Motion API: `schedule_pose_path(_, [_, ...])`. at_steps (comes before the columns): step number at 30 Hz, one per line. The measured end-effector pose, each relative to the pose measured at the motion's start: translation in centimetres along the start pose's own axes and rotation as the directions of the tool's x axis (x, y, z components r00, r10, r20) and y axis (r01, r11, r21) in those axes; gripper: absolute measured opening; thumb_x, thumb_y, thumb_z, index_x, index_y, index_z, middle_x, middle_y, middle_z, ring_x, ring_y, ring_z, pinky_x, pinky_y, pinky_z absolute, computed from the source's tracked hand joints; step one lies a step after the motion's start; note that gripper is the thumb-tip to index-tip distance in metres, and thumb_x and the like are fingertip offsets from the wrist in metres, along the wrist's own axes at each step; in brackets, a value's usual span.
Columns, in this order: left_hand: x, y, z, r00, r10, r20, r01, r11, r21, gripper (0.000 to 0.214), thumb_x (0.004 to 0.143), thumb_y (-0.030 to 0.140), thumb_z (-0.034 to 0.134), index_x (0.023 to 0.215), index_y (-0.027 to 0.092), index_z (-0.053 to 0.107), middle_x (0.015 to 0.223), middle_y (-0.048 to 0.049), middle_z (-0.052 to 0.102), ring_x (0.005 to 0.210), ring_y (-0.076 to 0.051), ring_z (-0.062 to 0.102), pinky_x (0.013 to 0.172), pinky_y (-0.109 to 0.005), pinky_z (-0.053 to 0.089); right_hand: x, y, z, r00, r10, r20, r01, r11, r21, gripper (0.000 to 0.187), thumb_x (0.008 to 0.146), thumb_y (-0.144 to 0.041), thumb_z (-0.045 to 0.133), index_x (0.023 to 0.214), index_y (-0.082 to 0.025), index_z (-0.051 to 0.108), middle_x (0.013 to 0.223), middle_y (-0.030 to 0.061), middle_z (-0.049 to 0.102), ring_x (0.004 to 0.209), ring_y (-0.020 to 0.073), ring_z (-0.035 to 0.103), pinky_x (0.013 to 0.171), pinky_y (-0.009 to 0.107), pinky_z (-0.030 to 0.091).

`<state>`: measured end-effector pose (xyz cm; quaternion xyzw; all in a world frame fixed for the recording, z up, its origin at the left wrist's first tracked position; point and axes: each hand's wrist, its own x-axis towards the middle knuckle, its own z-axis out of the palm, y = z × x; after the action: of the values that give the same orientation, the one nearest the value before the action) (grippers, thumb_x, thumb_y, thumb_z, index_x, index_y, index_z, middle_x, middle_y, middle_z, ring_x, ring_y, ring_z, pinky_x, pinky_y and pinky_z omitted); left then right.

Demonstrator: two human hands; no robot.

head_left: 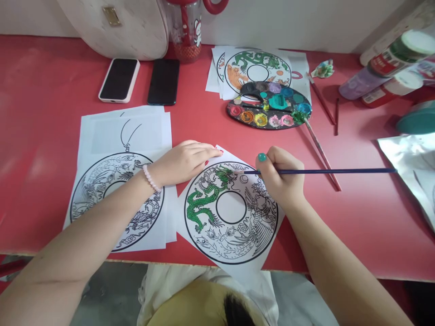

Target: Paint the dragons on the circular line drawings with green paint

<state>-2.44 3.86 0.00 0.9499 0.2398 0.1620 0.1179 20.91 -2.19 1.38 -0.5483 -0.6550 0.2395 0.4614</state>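
Note:
In front of me lies a printed sheet [234, 249] with a round dragon and phoenix line drawing, turned at an angle. The dragon on its left side is largely painted green. My right hand [282, 174] is closed around a thin paintbrush [333, 171] with a dark blue handle, its tip at the dragon's head. My left hand [186, 160] lies flat, fingers stretched to the sheet's upper left edge. Under the left forearm is a stack of unpainted printed sheets [102, 131]. A black paint palette [244, 117] with several coloured wells stands beyond my hands.
A red-handled brush [322, 154] leans on the palette. Painted sheets [261, 59] lie behind it. Two phones [118, 80], a white bag [136, 27] and a clear cup [185, 36] stand at the back left. Paint bottles [387, 68] and silvery packaging [411, 167] are at right.

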Motion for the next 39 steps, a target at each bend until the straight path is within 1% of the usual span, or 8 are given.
schedule_pose_path(6, [0.04, -0.01, 0.03, 1.0, 0.003, -0.009, -0.003, 1.0, 0.002, 0.034, 0.092, 0.009, 0.039, 0.122, 0.015, 0.054, 0.122, -0.0088, 0.063, 0.114, -0.017, 0.058, 0.099, -0.036, 0.044, -0.04, 0.0, -0.12, 1.0, -0.003, -0.002, 0.003, 1.0, 0.025, 0.036, 0.084, -0.02, 0.051, 0.054, -0.021, 0.031, 0.046, -0.0055, 0.035, 0.042, 0.007, 0.029, 0.041, 0.024, 0.023])
schedule_pose_path(10, [0.06, 0.03, 0.03, 1.0, -0.002, -0.008, 0.002, 1.0, -0.003, 0.034, 0.092, 0.009, 0.039, 0.123, 0.016, 0.054, 0.122, -0.008, 0.063, 0.114, -0.017, 0.058, 0.099, -0.036, 0.044, -0.05, -0.05, -0.19, 0.998, -0.014, 0.062, 0.013, 1.0, 0.016, 0.036, 0.083, -0.019, 0.051, 0.054, -0.021, 0.029, 0.045, -0.0057, 0.033, 0.042, 0.0069, 0.027, 0.041, 0.024, 0.023])
schedule_pose_path(13, [0.09, 0.08, -0.02, 1.0, -0.003, -0.01, 0.003, 1.0, -0.008, 0.034, 0.092, 0.009, 0.039, 0.122, 0.016, 0.054, 0.122, -0.0078, 0.063, 0.114, -0.017, 0.058, 0.098, -0.036, 0.045, -0.09, -0.05, -0.23, 0.999, 0.011, 0.039, -0.011, 1.0, 0.023, 0.036, 0.084, -0.02, 0.05, 0.054, -0.021, 0.029, 0.045, -0.0055, 0.033, 0.042, 0.0068, 0.028, 0.04, 0.024, 0.023])
schedule_pose_path(21, [0.11, 0.08, 0.03, 1.0, 0.012, -0.023, -0.012, 1.0, 0.01, 0.033, 0.092, 0.008, 0.04, 0.121, 0.012, 0.055, 0.119, -0.0101, 0.064, 0.113, -0.017, 0.059, 0.098, -0.036, 0.045, -0.04, -0.11, -0.18, 0.997, -0.016, 0.08, 0.015, 1.0, 0.015, 0.036, 0.083, -0.018, 0.05, 0.055, -0.021, 0.028, 0.047, -0.006, 0.031, 0.042, 0.0065, 0.027, 0.04, 0.023, 0.023])
schedule_pose_path(26, [0.07, 0.01, 0.07, 1.0, 0.005, -0.011, -0.005, 1.0, 0.004, 0.034, 0.092, 0.009, 0.039, 0.122, 0.015, 0.054, 0.122, -0.0087, 0.063, 0.114, -0.017, 0.058, 0.099, -0.036, 0.045, -0.03, -0.13, -0.27, 0.996, -0.023, 0.082, 0.021, 0.999, 0.025, 0.035, 0.085, -0.024, 0.05, 0.056, -0.021, 0.031, 0.047, -0.0053, 0.035, 0.043, 0.0069, 0.029, 0.04, 0.023, 0.024])
schedule_pose_path(29, [0.05, 0.02, 0.06, 1.0, 0.0, -0.006, 0.0, 1.0, 0.003, 0.035, 0.093, 0.01, 0.039, 0.123, 0.017, 0.053, 0.123, -0.0081, 0.063, 0.115, -0.017, 0.058, 0.099, -0.036, 0.044, -0.01, -0.25, -0.33, 0.994, -0.021, 0.11, 0.02, 1.0, 0.01, 0.037, 0.084, -0.021, 0.051, 0.056, -0.021, 0.028, 0.046, -0.0061, 0.031, 0.043, 0.0065, 0.026, 0.04, 0.023, 0.023])
schedule_pose_path(33, [0.03, 0.04, 0.03, 1.0, -0.004, 0.003, 0.004, 1.0, 0.006, 0.034, 0.093, 0.011, 0.039, 0.123, 0.016, 0.054, 0.123, -0.0086, 0.062, 0.115, -0.018, 0.058, 0.099, -0.036, 0.044, 0.08, -0.44, -0.35, 0.997, -0.038, 0.073, 0.036, 0.999, 0.026, 0.035, 0.085, -0.021, 0.05, 0.057, -0.021, 0.029, 0.048, -0.0058, 0.032, 0.044, 0.0065, 0.027, 0.041, 0.023, 0.023])
schedule_pose_path(39, [-0.03, -0.04, -0.03, 1.0, -0.007, 0.0, 0.007, 1.0, 0.013, 0.033, 0.094, 0.013, 0.04, 0.123, 0.014, 0.054, 0.122, -0.0094, 0.063, 0.115, -0.018, 0.058, 0.099, -0.037, 0.044, 0.32, -0.71, -0.39, 0.99, -0.062, 0.124, 0.062, 0.998, 0.001, 0.036, 0.082, -0.014, 0.049, 0.056, -0.021, 0.024, 0.048, -0.0069, 0.025, 0.044, 0.0058, 0.021, 0.04, 0.022, 0.02])
